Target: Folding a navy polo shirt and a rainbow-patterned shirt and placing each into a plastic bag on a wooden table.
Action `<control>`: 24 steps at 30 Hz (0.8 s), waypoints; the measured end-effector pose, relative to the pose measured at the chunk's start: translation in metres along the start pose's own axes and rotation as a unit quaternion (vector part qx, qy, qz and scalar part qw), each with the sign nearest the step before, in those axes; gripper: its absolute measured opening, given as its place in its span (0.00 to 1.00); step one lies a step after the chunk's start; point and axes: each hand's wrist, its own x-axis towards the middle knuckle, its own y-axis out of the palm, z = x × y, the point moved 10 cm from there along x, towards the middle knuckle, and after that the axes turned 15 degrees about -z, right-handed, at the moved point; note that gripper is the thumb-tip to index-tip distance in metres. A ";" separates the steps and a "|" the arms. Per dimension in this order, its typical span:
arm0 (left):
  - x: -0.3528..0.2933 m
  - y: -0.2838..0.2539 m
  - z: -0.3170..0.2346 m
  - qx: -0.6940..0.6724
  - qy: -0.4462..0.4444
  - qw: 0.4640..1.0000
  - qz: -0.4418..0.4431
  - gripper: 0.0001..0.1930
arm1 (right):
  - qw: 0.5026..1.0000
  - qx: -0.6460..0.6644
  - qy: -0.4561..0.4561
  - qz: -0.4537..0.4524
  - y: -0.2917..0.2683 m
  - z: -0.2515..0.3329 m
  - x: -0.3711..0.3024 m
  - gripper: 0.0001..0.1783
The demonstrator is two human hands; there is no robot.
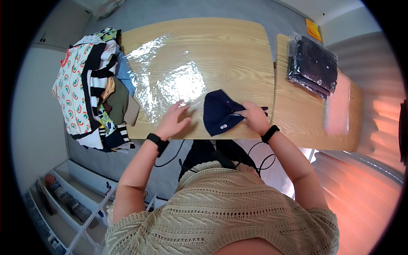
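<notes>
My right hand (255, 117) closes on one end of a navy folded garment (220, 111), which shows a small pale label and small round dots along its edge. The garment lies close to the near edge of the wooden table (229, 51). To its left, my left hand (173, 120) is open, thumb and fingers apart, with nothing visible between them. Its fingertips are next to a shiny clear plastic sheet or bag (142, 87) spread on the table; whether they touch it I cannot tell.
A heap of mixed clothes (80, 85) hangs over the table's left edge. On the right side table (293, 110) are dark garments in clear plastic (313, 63) and a stack of clear bags (338, 108). White bins (78, 195) stand lower left; black cables (170, 159) hang below the table.
</notes>
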 end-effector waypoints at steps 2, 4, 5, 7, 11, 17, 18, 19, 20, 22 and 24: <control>-0.022 -0.009 0.032 0.231 0.029 0.972 0.016 0.29 | 0.999 -0.010 0.031 0.022 0.000 -0.004 -0.003 0.19; -0.039 -0.010 0.049 0.272 0.048 0.960 0.040 0.30 | 0.999 -0.001 0.045 0.001 -0.006 -0.003 -0.001 0.17; -0.044 -0.005 0.055 0.310 0.073 0.946 0.068 0.31 | 0.999 -0.003 0.043 0.002 -0.009 -0.001 0.000 0.17; -0.051 -0.006 0.080 0.300 0.058 0.951 0.045 0.32 | 0.998 -0.003 0.060 -0.021 -0.016 0.000 0.004 0.13; -0.045 -0.005 0.102 0.289 0.032 0.957 0.002 0.33 | 0.997 -0.014 0.068 -0.042 -0.021 -0.002 0.005 0.14; -0.030 -0.008 0.102 0.281 0.027 0.959 -0.015 0.30 | 0.996 0.000 0.076 -0.054 -0.024 0.004 0.011 0.12; -0.030 -0.008 0.101 0.282 0.029 0.959 -0.014 0.30 | 0.995 0.000 0.078 -0.055 -0.024 0.003 0.010 0.12; -0.030 -0.007 0.097 0.291 0.047 0.956 -0.006 0.30 | 0.996 -0.002 0.074 -0.059 -0.025 0.002 0.009 0.12; -0.031 -0.005 0.094 0.299 0.063 0.952 0.000 0.29 | 0.996 -0.004 0.070 -0.061 -0.026 0.002 0.008 0.12; -0.030 -0.006 0.094 0.292 0.056 0.955 -0.013 0.29 | 0.995 -0.005 0.075 -0.063 -0.028 0.001 0.004 0.12; -0.031 -0.007 0.101 0.285 0.045 0.957 -0.030 0.29 | 0.995 -0.003 0.076 -0.062 -0.029 0.002 0.004 0.12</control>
